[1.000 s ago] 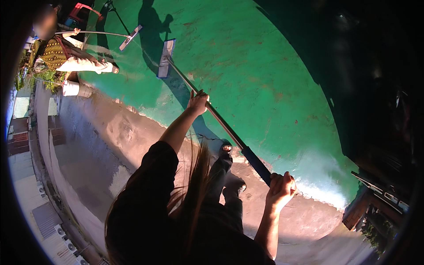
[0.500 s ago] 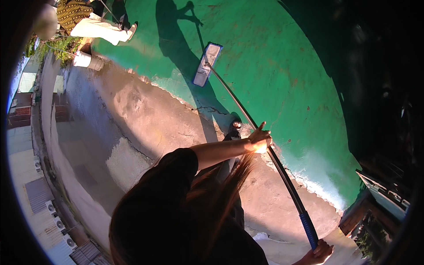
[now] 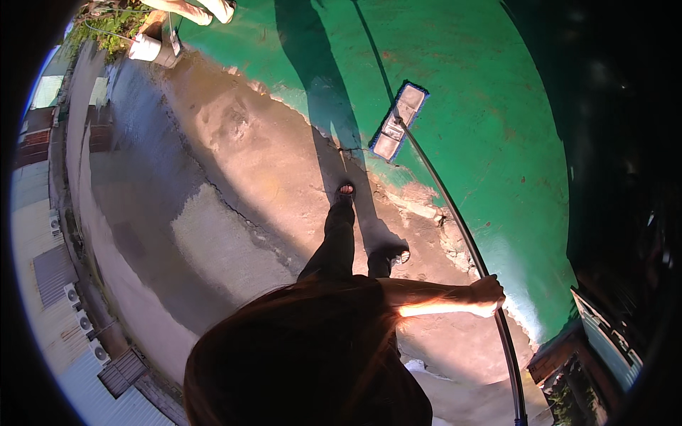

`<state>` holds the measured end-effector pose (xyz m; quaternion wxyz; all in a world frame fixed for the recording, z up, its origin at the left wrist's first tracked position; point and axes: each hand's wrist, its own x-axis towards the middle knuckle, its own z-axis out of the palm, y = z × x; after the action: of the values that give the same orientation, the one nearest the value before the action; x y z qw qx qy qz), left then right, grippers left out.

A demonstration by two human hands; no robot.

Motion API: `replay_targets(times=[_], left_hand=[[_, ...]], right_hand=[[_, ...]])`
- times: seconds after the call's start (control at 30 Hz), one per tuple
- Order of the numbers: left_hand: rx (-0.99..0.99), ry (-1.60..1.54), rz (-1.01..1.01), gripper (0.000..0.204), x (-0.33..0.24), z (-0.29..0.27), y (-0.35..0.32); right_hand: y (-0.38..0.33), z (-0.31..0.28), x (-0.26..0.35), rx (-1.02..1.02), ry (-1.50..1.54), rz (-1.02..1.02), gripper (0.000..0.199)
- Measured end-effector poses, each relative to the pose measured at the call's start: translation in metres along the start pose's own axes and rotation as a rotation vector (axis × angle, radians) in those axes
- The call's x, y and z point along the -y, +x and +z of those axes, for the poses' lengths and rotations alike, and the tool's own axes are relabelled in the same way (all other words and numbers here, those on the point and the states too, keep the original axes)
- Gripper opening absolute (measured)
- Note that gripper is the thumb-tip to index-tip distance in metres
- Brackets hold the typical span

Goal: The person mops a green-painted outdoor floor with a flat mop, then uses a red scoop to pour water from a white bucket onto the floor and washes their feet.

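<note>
My left hand (image 3: pixel 488 295) is closed around the dark pole of a flat mop, with the arm stretched out to the right. The mop head (image 3: pixel 400 122), a long pale plate with a blue fringe, lies on the green ground surface (image 3: pixel 483 135) near its broken edge. The pole (image 3: pixel 455 206) runs from the head past my hand to the lower picture edge, where its end is cut off. My right hand is outside the picture.
Rough bare concrete (image 3: pixel 270 156) borders the green surface, with a cracked, crumbling edge between them. My sandalled feet stand on the concrete side. A white bucket (image 3: pixel 145 47) is at the upper left, near another person's legs (image 3: pixel 188 10). A low metal-sheet structure (image 3: pixel 604 334) stands at right.
The mop head has come right and nearer, toward the edge of the green surface. My left hand moved right and nearer with the pole. My right hand, earlier on the blue grip, has left the picture.
</note>
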<state>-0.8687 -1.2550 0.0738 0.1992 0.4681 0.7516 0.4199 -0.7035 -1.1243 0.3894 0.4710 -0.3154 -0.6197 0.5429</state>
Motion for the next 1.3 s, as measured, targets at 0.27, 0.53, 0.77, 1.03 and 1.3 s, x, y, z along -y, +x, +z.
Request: replay_targets(times=[0.27,0.53,0.77,1.03,1.3], left_hand=[[-0.248,0.444,-0.469,0.006,0.265,-0.196,-0.21],[-0.094,0.715,-1.119,0.029,0.364,-0.319,-0.358],[-0.136,0.577,-0.579,0.028,0.208,-0.214,-0.246],[-0.21,0.056,0.011,0.031,-0.042,-0.005,-0.14],[0.213,0.069,0.083,0.012,-0.143,0.093,-0.069]], right_hand=[[-0.116,0.179,-0.132,0.696,0.494,0.352,0.034],[-0.279,0.35,-0.166,0.927,0.476,0.306,0.032],[-0.149,0.172,-0.06,0.88,0.364,0.197,0.038],[-0.096,-0.05,0.056,0.345,0.237,-0.073,0.023],[-0.135,-0.027,-0.016,0.444,0.024,0.062,0.013]])
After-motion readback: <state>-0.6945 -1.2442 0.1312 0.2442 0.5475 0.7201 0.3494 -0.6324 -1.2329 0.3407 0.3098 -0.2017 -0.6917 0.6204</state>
